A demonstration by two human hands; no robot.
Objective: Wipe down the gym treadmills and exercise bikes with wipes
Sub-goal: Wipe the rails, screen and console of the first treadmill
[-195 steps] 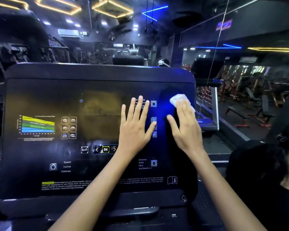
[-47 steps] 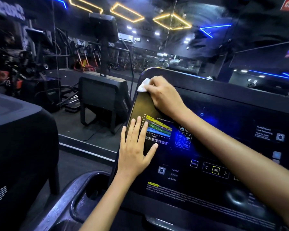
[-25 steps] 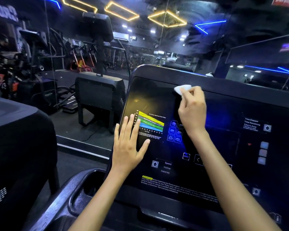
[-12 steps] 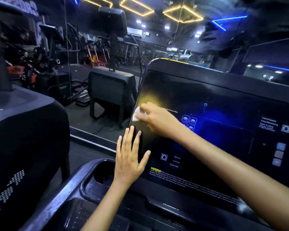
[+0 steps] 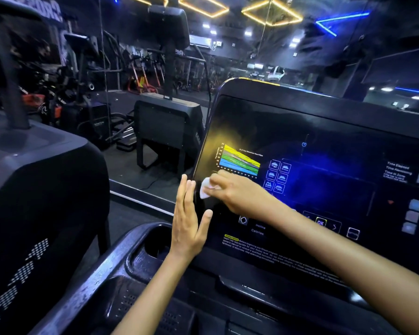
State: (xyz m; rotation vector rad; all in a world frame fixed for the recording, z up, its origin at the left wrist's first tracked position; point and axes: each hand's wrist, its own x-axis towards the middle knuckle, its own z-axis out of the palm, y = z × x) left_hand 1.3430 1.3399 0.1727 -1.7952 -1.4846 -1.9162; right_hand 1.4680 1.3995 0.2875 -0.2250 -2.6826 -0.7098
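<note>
A black treadmill console [image 5: 324, 131] with a glossy panel fills the right half of the view, showing a coloured chart and blue icons. My right hand [image 5: 237, 194] reaches across it and pinches a small white wipe [image 5: 205, 189] against the panel's lower left part, just below the chart. My left hand [image 5: 188, 221] stands with straight fingers at the console's left edge, right beside the wipe, its thumb on the panel.
A cup holder recess [image 5: 155, 245] sits in the console tray below my left hand. Another dark machine's housing [image 5: 39, 189] stands close on the left. A mirror wall [image 5: 155, 93] ahead reflects treadmills, bikes and ceiling lights.
My right hand has slid the wipe down the panel's left side, from beside the chart to below it. My left hand has tipped up at the console's edge.
</note>
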